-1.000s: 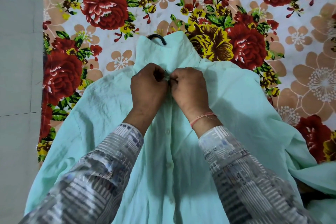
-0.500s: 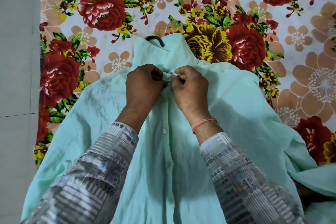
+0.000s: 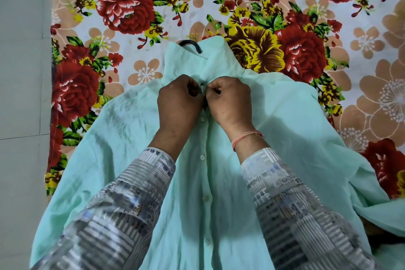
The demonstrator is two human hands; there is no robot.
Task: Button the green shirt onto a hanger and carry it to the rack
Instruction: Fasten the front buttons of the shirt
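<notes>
We have the green shirt point(image 3: 274, 138) spread on the floral sheet point(image 3: 131, 6), hanger hook point(image 3: 190, 44) poking from its collar. Our left hand point(image 3: 178, 104) and right hand point(image 3: 229, 103) pinch the placket, apparently fastening the topmost button; next comes lifting it for the rack.
</notes>
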